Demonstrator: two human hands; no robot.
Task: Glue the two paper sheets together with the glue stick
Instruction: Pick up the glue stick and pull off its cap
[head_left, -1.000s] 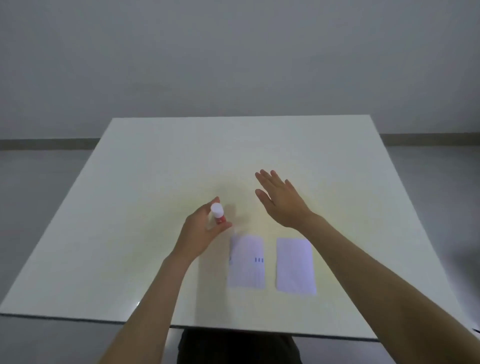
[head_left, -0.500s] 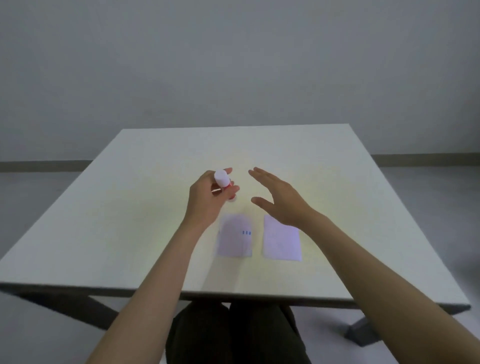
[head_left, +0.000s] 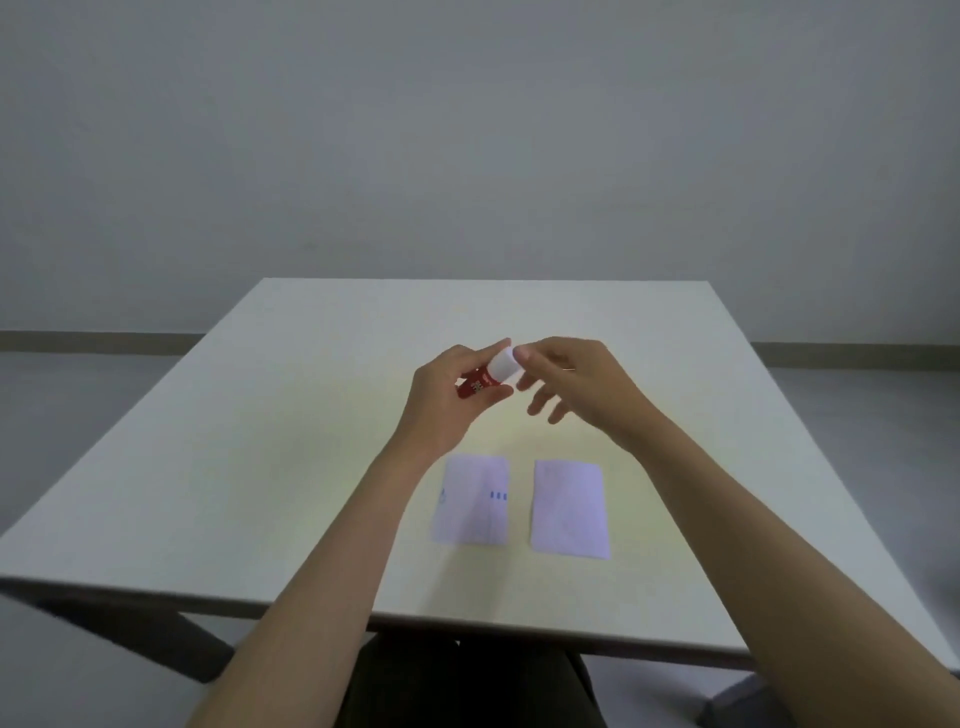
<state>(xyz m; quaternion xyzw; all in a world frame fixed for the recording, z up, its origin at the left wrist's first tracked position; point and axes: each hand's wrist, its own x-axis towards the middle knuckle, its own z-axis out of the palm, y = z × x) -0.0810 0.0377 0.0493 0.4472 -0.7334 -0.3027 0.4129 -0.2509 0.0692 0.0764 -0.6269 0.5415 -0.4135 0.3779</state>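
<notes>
The left hand (head_left: 447, 400) holds the small red glue stick with a white plastic cap (head_left: 488, 375) above the middle of the pale square table (head_left: 260, 441), tilted so that the cap points up and to the right. I think it is turned this way to offer the cap to the other hand. The fingers of the left hand are curled closed around the red body, with the thumb under it and the index finger along the top. The right hand (head_left: 582, 389) is just beside the cap; its thumb tip (head_left: 521, 354) touches or almost touches the white cap, and the other fingers are loosely spread and hold nothing. It seems that this hand is about to pinch the cap and pull it off, so the glue is probably not yet exposed. On the near part of the table lie two small white rectangular paper sheets, flat and side by side with a narrow gap between them: the left paper sheet (head_left: 470, 501), which has small blue marks near its right edge, and the right paper sheet (head_left: 569, 509), which looks plain. They are not yet joined. I count one glue stick, two sheets, two hands and one table.
</notes>
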